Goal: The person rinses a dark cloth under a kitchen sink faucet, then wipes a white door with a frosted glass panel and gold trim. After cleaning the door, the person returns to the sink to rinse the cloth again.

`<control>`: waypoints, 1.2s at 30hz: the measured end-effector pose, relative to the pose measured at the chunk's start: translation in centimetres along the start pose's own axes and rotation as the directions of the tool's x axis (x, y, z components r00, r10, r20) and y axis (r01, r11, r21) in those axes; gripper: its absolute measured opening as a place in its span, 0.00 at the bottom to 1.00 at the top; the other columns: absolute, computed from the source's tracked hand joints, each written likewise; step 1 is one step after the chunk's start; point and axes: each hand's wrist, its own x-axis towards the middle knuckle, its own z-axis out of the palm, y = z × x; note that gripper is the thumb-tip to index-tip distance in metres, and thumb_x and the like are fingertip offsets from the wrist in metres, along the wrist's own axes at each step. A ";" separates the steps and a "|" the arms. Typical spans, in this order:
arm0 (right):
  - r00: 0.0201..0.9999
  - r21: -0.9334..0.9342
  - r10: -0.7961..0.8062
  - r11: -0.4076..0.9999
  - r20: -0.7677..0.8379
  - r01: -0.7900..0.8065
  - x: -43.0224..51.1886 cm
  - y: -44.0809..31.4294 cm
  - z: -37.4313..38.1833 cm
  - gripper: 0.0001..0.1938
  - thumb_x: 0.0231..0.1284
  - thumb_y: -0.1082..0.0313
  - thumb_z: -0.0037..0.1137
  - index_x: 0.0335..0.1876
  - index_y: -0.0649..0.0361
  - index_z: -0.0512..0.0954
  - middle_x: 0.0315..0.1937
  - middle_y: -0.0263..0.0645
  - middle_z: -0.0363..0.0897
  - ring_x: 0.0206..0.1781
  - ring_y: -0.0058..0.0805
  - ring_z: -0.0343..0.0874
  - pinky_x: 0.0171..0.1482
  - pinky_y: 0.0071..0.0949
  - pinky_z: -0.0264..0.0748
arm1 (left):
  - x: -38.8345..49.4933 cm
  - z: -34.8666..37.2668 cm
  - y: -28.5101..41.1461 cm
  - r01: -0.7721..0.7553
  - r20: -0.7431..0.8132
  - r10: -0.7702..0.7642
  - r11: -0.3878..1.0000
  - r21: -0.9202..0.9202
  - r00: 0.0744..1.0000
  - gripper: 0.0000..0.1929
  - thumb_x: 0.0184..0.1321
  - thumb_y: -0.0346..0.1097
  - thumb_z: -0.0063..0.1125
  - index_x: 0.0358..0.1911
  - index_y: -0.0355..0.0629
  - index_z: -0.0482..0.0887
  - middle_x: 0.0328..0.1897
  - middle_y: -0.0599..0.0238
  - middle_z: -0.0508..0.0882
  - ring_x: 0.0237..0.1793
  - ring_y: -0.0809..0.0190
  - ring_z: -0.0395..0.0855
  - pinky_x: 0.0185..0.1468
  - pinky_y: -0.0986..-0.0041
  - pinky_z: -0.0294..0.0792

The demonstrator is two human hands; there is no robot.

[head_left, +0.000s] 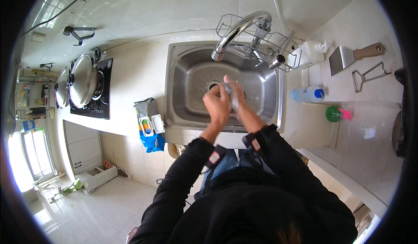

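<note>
Over the stainless steel sink (pixel 196 66), my left hand (pixel 217 106) and my right hand (pixel 240 97) are pressed close together, both blurred by motion. Something small, greyish and shiny shows between the fingers. Whether it is a held object, foam or water cannot be told. My left fingers bend toward the right palm, and my right hand points up toward the faucet. The chrome gooseneck faucet (pixel 243 28) arches above the basin, its spout (pixel 218 55) beyond my fingertips. Partly behind my hands lies the dark drain (pixel 214 85).
Left of the sink lies an opened wipes pack (pixel 150 126), overhanging the counter edge. Lidded pans (pixel 81 80) stand on the black hob (pixel 106 103). To the right are a wire rack (pixel 295 61), a blue-capped bottle (pixel 307 94), a green spray bottle (pixel 333 114), a scraper (pixel 342 59) and a peeler (pixel 359 80).
</note>
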 end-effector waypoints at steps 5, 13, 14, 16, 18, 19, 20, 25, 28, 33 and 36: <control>0.985 0.078 0.127 0.988 0.117 -0.136 -0.7 0.5 0.2 0.17 0.71 0.50 0.51 0.29 0.52 0.76 0.23 0.24 0.70 0.24 0.16 0.66 0.28 0.25 0.63 | 2.3 -0.2 -4.8 0.140 -0.048 -0.133 0.974 0.180 0.990 0.20 0.65 0.48 0.57 0.32 0.33 0.87 0.24 0.44 0.84 0.27 0.55 0.86 0.37 0.57 0.72; 0.991 0.534 0.021 0.840 0.133 -0.089 1.3 2.6 -2.6 0.14 0.72 0.55 0.50 0.42 0.58 0.81 0.35 0.32 0.83 0.36 0.24 0.81 0.43 0.28 0.78 | 4.4 -4.7 -12.0 0.912 0.672 -0.672 0.012 -0.410 0.311 0.46 0.60 0.76 0.44 0.56 0.30 0.75 0.55 0.45 0.78 0.54 0.51 0.79 0.51 0.62 0.77; 0.987 0.493 0.019 0.865 0.163 -0.098 1.2 3.6 -2.8 0.14 0.72 0.56 0.50 0.41 0.58 0.81 0.35 0.32 0.83 0.35 0.23 0.81 0.42 0.27 0.77 | 3.2 -4.3 -11.3 0.965 0.703 -0.688 -0.014 -0.261 0.180 0.47 0.60 0.76 0.43 0.57 0.29 0.74 0.57 0.43 0.77 0.56 0.49 0.77 0.51 0.61 0.77; 0.958 0.223 0.142 0.954 0.250 -0.200 0.4 6.1 -3.3 0.13 0.71 0.56 0.50 0.42 0.57 0.82 0.34 0.29 0.82 0.36 0.20 0.77 0.42 0.26 0.73 | 2.0 -2.5 -9.6 0.904 0.836 -0.345 0.179 -0.388 0.427 0.29 0.67 0.57 0.54 0.56 0.34 0.76 0.49 0.56 0.83 0.48 0.59 0.81 0.55 0.66 0.74; 0.988 0.063 0.115 0.991 0.102 -0.121 -0.7 8.4 -3.7 0.15 0.71 0.53 0.51 0.41 0.56 0.81 0.33 0.30 0.82 0.38 0.21 0.78 0.44 0.27 0.73 | 1.6 -1.3 -8.2 0.509 0.581 -0.300 0.829 -0.234 0.756 0.17 0.66 0.38 0.59 0.55 0.39 0.77 0.43 0.67 0.82 0.42 0.66 0.81 0.51 0.73 0.72; 0.990 0.213 0.053 0.974 0.127 -0.080 -0.5 8.7 -4.0 0.15 0.71 0.52 0.50 0.42 0.56 0.81 0.34 0.31 0.82 0.38 0.23 0.78 0.44 0.28 0.74 | 1.2 -1.0 -7.6 0.435 0.557 -0.228 0.859 -0.270 0.798 0.17 0.65 0.35 0.58 0.55 0.39 0.77 0.42 0.68 0.82 0.40 0.67 0.79 0.48 0.74 0.72; 0.992 0.351 0.069 0.931 0.110 -0.104 -0.4 8.8 -4.3 0.16 0.71 0.51 0.50 0.42 0.56 0.81 0.35 0.33 0.82 0.39 0.24 0.79 0.44 0.29 0.74 | 1.1 -1.0 -7.1 0.346 0.534 -0.134 0.882 -0.319 0.835 0.17 0.63 0.32 0.58 0.55 0.39 0.77 0.42 0.69 0.81 0.39 0.68 0.78 0.45 0.75 0.71; 0.863 0.627 0.056 0.663 0.503 -0.409 1.8 4.9 -6.0 0.19 0.71 0.52 0.50 0.56 0.57 0.76 0.51 0.40 0.81 0.55 0.32 0.80 0.57 0.32 0.76 | 0.0 -5.2 -5.4 0.472 0.667 -0.177 0.831 -0.293 0.724 0.14 0.64 0.33 0.59 0.51 0.37 0.78 0.41 0.73 0.79 0.42 0.72 0.74 0.51 0.79 0.66; 0.976 0.509 0.037 0.848 0.214 -0.144 2.7 3.1 -5.5 0.14 0.68 0.60 0.56 0.53 0.58 0.76 0.47 0.39 0.79 0.50 0.30 0.81 0.52 0.27 0.79 | -0.2 -7.2 -4.2 0.607 0.648 -0.368 0.773 -0.185 0.666 0.15 0.66 0.36 0.60 0.51 0.38 0.77 0.39 0.73 0.79 0.41 0.73 0.74 0.48 0.80 0.66; 0.985 0.454 0.074 0.881 0.153 -0.137 2.9 3.5 -3.9 0.15 0.70 0.51 0.53 0.47 0.55 0.75 0.37 0.36 0.77 0.38 0.27 0.79 0.43 0.26 0.78 | -1.1 -4.2 -1.3 -0.228 0.167 0.214 0.971 0.071 0.963 0.15 0.61 0.24 0.59 0.51 0.41 0.76 0.47 0.52 0.82 0.43 0.58 0.85 0.46 0.63 0.76; 0.992 0.219 0.086 0.970 0.090 -0.104 2.9 3.9 -3.2 0.23 0.71 0.39 0.44 0.37 0.54 0.73 0.23 0.32 0.71 0.24 0.22 0.71 0.29 0.26 0.71 | -1.9 -1.7 0.5 -0.282 0.510 0.122 0.926 0.249 0.851 0.10 0.60 0.33 0.62 0.44 0.41 0.83 0.49 0.51 0.82 0.42 0.42 0.83 0.42 0.60 0.75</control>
